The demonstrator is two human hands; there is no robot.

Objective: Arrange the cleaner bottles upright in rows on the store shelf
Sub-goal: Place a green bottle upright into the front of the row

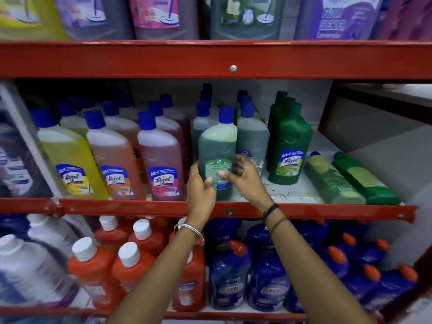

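A green cleaner bottle (217,146) with a blue cap stands upright at the front of the middle shelf (140,206). My left hand (199,185) grips its lower left side and my right hand (243,176) holds its lower right side. Behind it stand more blue-capped green bottles (252,134). To the right are upright dark green bottles (289,146). Two green bottles lie flat at the shelf's right end, a paler one (332,181) and a darker one (364,181). Yellow (67,157), orange (114,160) and pink (161,160) bottles stand in rows on the left.
A red shelf beam (210,59) runs just above the bottle caps, with large cleaner jugs (243,17) on top. Below are orange bottles with white caps (98,272) and blue bottles with orange caps (229,272). Bare white shelf board (275,190) shows between my right hand and the lying bottles.
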